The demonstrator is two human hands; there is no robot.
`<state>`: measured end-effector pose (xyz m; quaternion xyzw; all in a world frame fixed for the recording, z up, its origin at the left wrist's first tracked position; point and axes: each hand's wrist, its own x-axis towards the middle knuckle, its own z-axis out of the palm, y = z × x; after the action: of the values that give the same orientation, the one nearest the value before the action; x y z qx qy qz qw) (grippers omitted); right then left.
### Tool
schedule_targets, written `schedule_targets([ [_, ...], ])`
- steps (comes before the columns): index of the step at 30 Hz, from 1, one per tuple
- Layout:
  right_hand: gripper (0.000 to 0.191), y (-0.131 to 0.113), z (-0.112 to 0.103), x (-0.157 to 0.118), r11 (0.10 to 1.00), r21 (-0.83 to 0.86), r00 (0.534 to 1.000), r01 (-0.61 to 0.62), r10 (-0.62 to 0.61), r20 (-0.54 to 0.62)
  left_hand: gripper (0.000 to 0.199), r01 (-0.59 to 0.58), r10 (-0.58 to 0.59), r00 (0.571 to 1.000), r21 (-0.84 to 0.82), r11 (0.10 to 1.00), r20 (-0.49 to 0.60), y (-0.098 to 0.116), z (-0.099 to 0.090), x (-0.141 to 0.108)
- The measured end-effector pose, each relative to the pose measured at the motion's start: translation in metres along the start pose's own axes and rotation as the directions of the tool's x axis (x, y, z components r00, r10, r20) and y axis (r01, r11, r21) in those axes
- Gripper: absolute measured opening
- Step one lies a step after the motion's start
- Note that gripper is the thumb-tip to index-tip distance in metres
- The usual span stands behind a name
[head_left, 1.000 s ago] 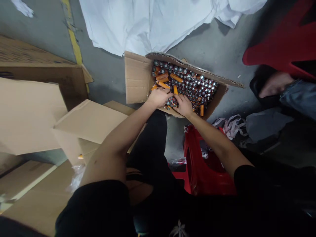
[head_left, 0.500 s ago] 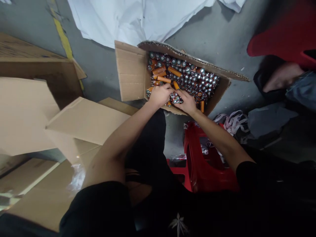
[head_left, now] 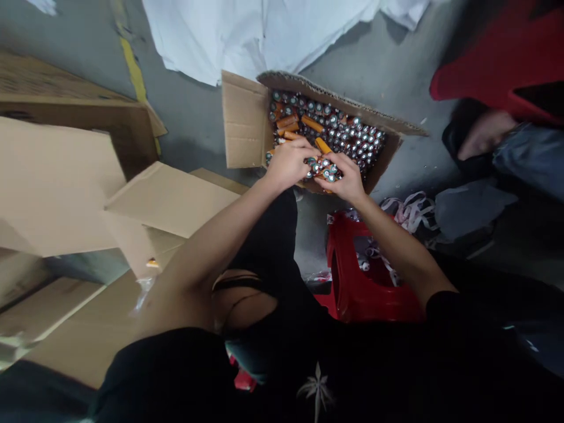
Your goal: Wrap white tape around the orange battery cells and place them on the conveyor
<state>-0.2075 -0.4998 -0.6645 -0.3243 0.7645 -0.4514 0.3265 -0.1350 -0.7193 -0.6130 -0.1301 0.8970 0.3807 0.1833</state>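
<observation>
A cardboard box [head_left: 247, 126] on the floor holds many small orange-sided cylinders with shiny round ends, most standing upright. Several orange ones lie on their sides on top. At the box's near side, my left hand [head_left: 288, 164] and my right hand [head_left: 346, 178] face each other and grip a cluster of the cylinders [head_left: 324, 167] from both sides. The fingers of both hands are wrapped round the cluster's edges. The cluster's underside is hidden.
Open cardboard boxes [head_left: 167, 200] stand at the left. A red stool [head_left: 348, 288] is below my right forearm, with pale straps [head_left: 412, 212] beside it. White cloth [head_left: 264, 35] lies beyond the box. Another person's foot [head_left: 484, 134] and a red seat are at the right.
The cluster between my hands shows more fully and looks larger. My right hand has moved slightly right and down, away from my left. The camera view has shifted a little.
</observation>
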Motion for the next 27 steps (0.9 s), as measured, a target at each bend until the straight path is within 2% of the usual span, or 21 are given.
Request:
schedule_targets([
  [4, 0.062, -0.050, -0.042, 0.006, 0.997, 0.009, 0.996, 0.071, -0.071, -0.049, 0.038, -0.026, 0.025, 0.997, -0.015, 1.000, -0.076, 0.046, -0.041, -0.011],
  [9, 0.068, -0.135, -0.097, 0.003, 0.981, 0.032, 0.976, 0.190, -0.185, -0.118, 0.036, -0.106, 0.106, 0.975, 0.012, 0.994, -0.196, 0.118, -0.108, -0.040],
  [15, 0.081, -0.257, -0.182, -0.022, 0.946, 0.076, 0.941, 0.315, -0.300, -0.158, 0.025, -0.242, 0.288, 0.908, 0.178, 0.954, -0.304, 0.229, -0.197, -0.084],
  [18, 0.085, -0.319, -0.231, -0.043, 0.932, 0.016, 0.922, 0.361, -0.355, -0.153, 0.027, -0.264, 0.351, 0.875, 0.279, 0.923, -0.333, 0.292, -0.240, -0.105],
  [21, 0.093, -0.377, -0.288, -0.078, 0.907, -0.098, 0.886, 0.409, -0.421, -0.195, 0.031, -0.311, 0.431, 0.831, 0.348, 0.884, -0.353, 0.363, -0.272, -0.127],
  [23, 0.097, -0.411, -0.328, -0.115, 0.891, -0.162, 0.863, 0.424, -0.452, -0.225, 0.033, -0.371, 0.503, 0.790, 0.381, 0.847, -0.351, 0.417, -0.284, -0.144],
  [25, 0.097, -0.442, -0.366, -0.164, 0.886, -0.202, 0.845, 0.417, -0.460, -0.272, 0.031, -0.451, 0.589, 0.734, 0.405, 0.795, -0.339, 0.477, -0.288, -0.165],
  [27, 0.090, -0.468, -0.398, -0.223, 0.890, -0.232, 0.821, 0.392, -0.453, -0.347, 0.026, -0.544, 0.680, 0.663, 0.422, 0.725, -0.314, 0.540, -0.282, -0.191],
])
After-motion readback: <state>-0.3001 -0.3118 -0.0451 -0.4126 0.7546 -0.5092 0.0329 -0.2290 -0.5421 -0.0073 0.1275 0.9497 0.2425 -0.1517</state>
